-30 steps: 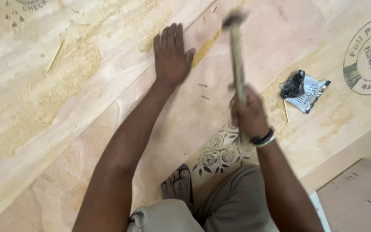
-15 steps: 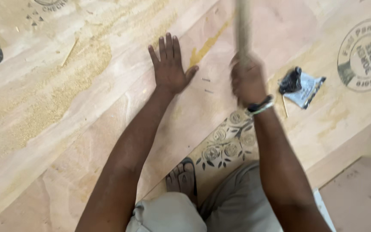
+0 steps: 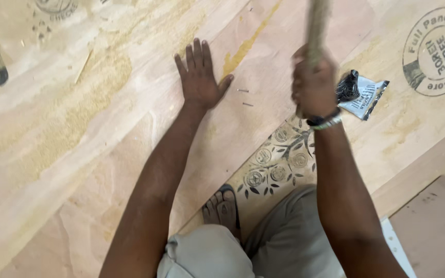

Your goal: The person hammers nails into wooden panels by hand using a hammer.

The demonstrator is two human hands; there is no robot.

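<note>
My left hand [image 3: 199, 75] lies flat, fingers spread, on a large plywood sheet [image 3: 93, 118]. My right hand [image 3: 312, 85] is closed round the wooden handle of a hammer [image 3: 317, 25], raised so the handle runs up out of the top of the view; its head is hidden. A dark band sits on my right wrist. Two small nails [image 3: 244, 97] lie on the plywood between my hands, just right of my left thumb.
A small paper packet with dark nails [image 3: 359, 91] lies right of my right hand. A patterned strip [image 3: 276, 164] shows under the plywood edge. My sandalled foot [image 3: 222, 208] and bent knees are at the bottom. A brown board [image 3: 433, 226] lies at lower right.
The hammer has swung up from low over the plywood to raised, its head leaving the view. My left hand has stayed flat on the sheet.
</note>
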